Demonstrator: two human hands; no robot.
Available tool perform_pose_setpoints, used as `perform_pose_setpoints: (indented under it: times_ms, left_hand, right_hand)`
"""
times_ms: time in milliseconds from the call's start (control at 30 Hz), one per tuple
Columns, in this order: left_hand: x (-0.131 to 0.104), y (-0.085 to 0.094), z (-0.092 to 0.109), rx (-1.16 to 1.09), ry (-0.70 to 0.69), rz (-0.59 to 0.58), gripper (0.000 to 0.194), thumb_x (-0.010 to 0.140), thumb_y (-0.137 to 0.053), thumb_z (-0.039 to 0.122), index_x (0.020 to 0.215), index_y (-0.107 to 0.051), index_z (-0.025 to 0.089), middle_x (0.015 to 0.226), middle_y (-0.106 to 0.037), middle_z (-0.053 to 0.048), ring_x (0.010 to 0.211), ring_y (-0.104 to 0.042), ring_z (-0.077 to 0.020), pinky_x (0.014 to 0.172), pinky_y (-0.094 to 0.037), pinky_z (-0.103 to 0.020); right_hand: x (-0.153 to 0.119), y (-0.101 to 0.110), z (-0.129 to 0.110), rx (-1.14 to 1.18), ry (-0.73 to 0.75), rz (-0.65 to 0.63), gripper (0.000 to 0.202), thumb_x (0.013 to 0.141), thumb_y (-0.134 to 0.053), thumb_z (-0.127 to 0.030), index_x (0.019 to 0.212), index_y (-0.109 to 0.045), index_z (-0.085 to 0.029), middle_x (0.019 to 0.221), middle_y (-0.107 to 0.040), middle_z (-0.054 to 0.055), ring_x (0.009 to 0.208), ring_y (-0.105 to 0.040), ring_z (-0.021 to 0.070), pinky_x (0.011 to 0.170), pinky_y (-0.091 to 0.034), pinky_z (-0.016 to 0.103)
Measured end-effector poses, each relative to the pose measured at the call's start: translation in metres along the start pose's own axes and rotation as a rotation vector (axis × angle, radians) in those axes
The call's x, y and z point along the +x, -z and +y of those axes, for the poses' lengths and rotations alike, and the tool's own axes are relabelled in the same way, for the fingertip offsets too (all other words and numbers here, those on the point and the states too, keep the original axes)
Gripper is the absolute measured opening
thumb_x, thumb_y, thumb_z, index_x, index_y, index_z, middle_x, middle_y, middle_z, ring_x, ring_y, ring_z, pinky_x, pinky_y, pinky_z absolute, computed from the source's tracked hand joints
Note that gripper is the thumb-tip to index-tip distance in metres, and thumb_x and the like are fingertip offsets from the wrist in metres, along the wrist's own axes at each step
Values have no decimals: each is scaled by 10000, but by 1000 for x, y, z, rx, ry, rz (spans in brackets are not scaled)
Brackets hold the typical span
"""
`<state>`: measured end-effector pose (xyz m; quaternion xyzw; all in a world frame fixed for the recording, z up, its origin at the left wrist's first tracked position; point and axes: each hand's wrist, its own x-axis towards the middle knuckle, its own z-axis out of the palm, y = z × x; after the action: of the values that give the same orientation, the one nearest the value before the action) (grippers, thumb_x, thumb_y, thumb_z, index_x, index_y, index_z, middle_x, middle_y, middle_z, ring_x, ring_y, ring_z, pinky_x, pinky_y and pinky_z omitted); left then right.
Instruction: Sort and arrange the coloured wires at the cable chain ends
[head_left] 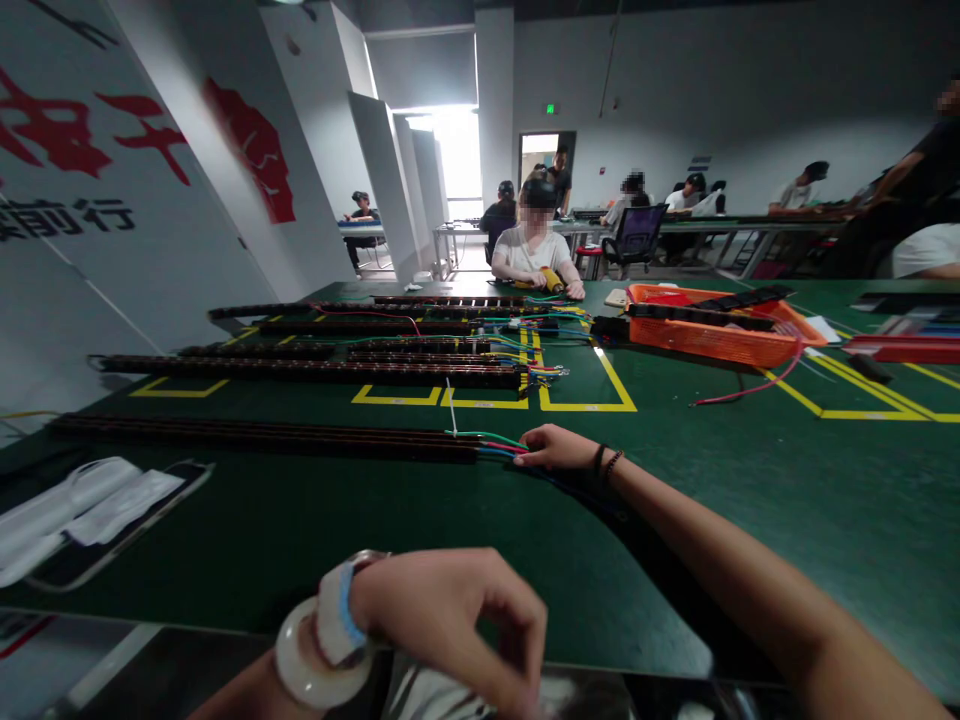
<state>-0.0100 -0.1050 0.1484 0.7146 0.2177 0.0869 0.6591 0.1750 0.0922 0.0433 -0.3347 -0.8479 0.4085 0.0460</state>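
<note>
My right hand [556, 447] reaches across the green table with its fingers closed on coloured wires [501, 447]. Green, red and blue strands come out of the right end of a long black wire duct [262, 436], which lies flat along the table. A white cable tie [451, 408] stands up from the duct near that end. My left hand [454, 622] is close to my body at the table's near edge. Its thumb and fingers curl together in a pinch, slightly blurred, and whatever is between the tips cannot be made out.
Several more black ducts with wire ends [322, 370] lie farther back, across yellow tape outlines. An orange basket [705, 345] holds dark strips at the right. A phone with white paper [112, 515] lies at left. A person [534, 245] sits opposite, with a yellow tool [553, 280].
</note>
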Motion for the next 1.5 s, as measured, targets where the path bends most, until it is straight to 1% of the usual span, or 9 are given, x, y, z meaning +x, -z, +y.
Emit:
perform_pose_setpoints:
  times_ms: [67,200,367,500,633,800,1100,1333,1500]
  left_hand:
    - [28,10,-15,-223,102,136,328,713,-666,480,686,-597,160,688,-646,-51,644,-614,-147,647,-489,-259]
    - [66,36,-47,-382,127,347,302,774,-616,421,724,-622,124,779,-673,-90,721,-627,-155,734,-469,-277]
    - [78,61,-75,-891,177,524,398,846,-524,408,1000,-595,48,1049,-632,-201,939,-629,-224,924,-426,-350]
    - [83,62,-85,-1117,44,677,322,907,-441,292,1068,-550,36,1129,-590,-210,1037,-597,-221,986,-395,-360]
    - [99,59,-89,-1168,-93,897,196,906,-455,217,987,-584,94,1076,-619,-150,987,-605,-180,934,-443,-324]
    - [119,66,-104,-1152,-187,1102,172,911,-430,157,825,-576,128,874,-641,-71,712,-603,-109,698,-509,-239]
    - [120,72,-114,-1198,-208,1076,202,901,-441,128,724,-540,138,715,-605,-12,618,-579,-80,650,-501,-204]
    - [107,67,-107,-1155,-186,965,188,883,-485,148,746,-609,114,755,-657,-50,684,-625,-127,736,-513,-265]
    - [105,67,-110,-1090,-155,869,213,888,-505,248,867,-645,89,895,-681,-98,810,-639,-163,849,-482,-301]
  right_hand:
    - [2,-2,2,23,40,14,480,751,-556,-591,859,-628,-129,635,-523,-47,532,-423,75,499,-313,199]
    - [2,-6,3,-41,124,117,410,792,-553,-516,862,-669,-129,669,-573,-25,584,-460,90,543,-335,206]
    - [-1,-11,-2,-312,274,290,234,858,-525,-304,823,-694,-145,741,-615,24,661,-506,97,627,-343,217]
    - [-6,-15,-13,-668,305,362,165,848,-544,-227,752,-664,-168,742,-624,20,697,-503,119,696,-313,271]
    - [-12,-17,-26,-995,339,346,185,886,-476,-192,813,-641,-150,812,-624,54,753,-494,167,704,-308,319]
    - [-18,-22,-39,-1226,365,262,176,870,-458,-115,920,-627,-104,868,-617,95,837,-480,204,720,-339,334]
    - [-37,-32,-53,-1169,242,352,232,878,-443,-169,1022,-604,-84,950,-595,121,835,-489,210,764,-354,349]
    - [-60,2,-78,-977,74,292,239,899,-469,-300,844,-645,-147,861,-642,107,816,-567,187,729,-343,308]
    - [-67,-11,-78,-960,-77,192,233,849,-554,-337,791,-674,-146,762,-679,111,738,-632,201,670,-374,297]
